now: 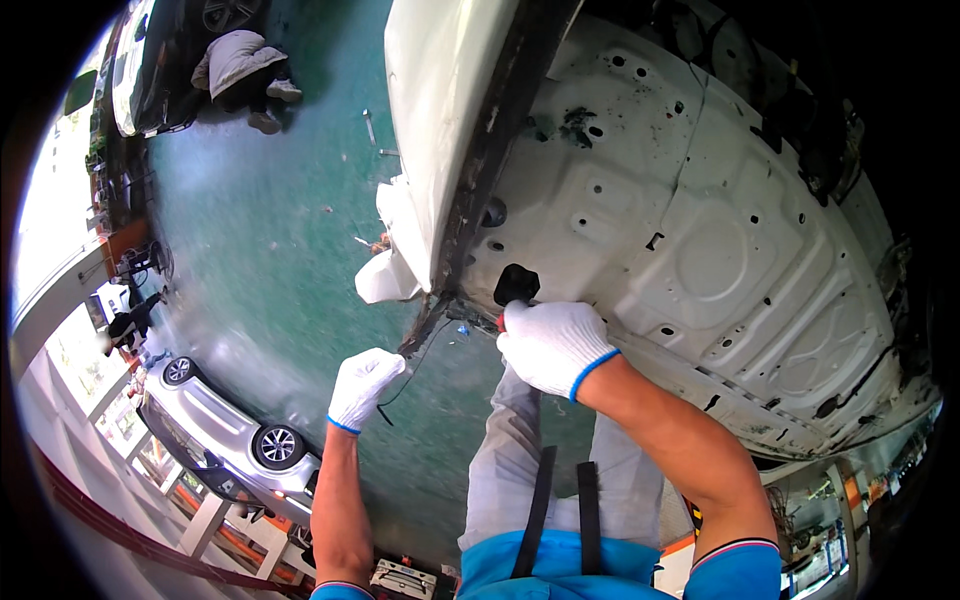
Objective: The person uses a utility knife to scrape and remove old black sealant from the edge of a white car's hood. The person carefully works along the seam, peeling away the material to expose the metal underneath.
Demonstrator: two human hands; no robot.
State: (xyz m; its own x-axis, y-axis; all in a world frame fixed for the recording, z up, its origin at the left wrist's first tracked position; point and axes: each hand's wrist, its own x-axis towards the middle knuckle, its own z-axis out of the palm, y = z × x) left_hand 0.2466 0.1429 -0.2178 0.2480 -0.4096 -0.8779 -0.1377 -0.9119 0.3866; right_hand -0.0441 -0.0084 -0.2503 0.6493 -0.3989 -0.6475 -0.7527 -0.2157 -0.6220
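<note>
Right hand [555, 345], knit-gloved, grips angular tool [517, 284]

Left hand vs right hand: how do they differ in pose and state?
The right hand is closed around a black-headed tool; the left hand is curled in, and whether it holds anything is unclear.
The left hand shows against the green floor; the right hand is in front of the white car body panel.
The right hand looks larger in view than the left hand.
Shared: white gloves with blue cuffs.
</note>
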